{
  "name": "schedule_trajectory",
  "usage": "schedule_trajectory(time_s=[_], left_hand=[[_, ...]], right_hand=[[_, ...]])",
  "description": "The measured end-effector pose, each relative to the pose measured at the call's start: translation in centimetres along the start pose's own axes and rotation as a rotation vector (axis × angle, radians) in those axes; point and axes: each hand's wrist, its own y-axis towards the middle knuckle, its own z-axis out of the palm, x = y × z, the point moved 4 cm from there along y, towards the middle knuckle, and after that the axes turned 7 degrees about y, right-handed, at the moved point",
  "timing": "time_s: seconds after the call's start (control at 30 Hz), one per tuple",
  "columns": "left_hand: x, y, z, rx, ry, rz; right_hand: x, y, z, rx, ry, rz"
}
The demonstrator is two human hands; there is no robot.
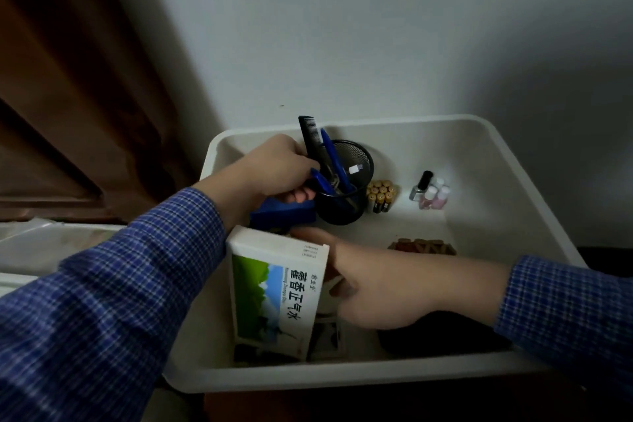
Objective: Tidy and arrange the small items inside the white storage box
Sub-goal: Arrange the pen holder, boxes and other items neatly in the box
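Left hand (270,171) curls around blue-handled scissors (320,178) at the mesh pen cup (344,181), ten o'clock in the white storage box (507,161). Right hand (370,284) pinches the upright medicine carton (274,288) at seven o'clock. The carton looks light and stiff, likely crushable, so grip its narrow edges.

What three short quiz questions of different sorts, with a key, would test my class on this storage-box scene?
1. True or false: the black comb stands in the mesh cup.
2. Which hand holds the medicine carton? A left, B right.
3. Fill in: the batteries stand between the mesh cup and the small ____.

Key: 1 true; 2 B, the right hand; 3 bottles.
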Motion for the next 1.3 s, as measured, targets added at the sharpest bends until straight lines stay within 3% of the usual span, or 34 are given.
schedule_trajectory(time_s=[0.1,0.27,0.57,0.73,1.07,1.3], left_hand=[[-0.1,-0.1,-0.8,-0.004,0.012,0.018],[-1.0,0.0,-2.0,0.023,0.048,0.017],[-1.8,1.0,-1.2,0.188,0.142,-0.081],[-2.3,1.9,0.1,0.184,0.139,-0.093],[-2.6,2.4,0.1,0.138,0.202,-0.113],[-2.5,2.2,-0.2,0.121,0.210,-0.120]], right_hand=[[0.0,-0.5,0.2,0.078,-0.052,0.012],[0.9,1.9,1.6,-0.186,0.043,-0.061],[-0.6,5.7,2.0,-0.118,-0.037,-0.037],[-2.1,5.9,1.6,-0.131,0.062,0.013],[-2.0,5.2,1.4,-0.138,0.027,0.048],[-1.9,2.9,0.2,-0.212,-0.288,0.168]])
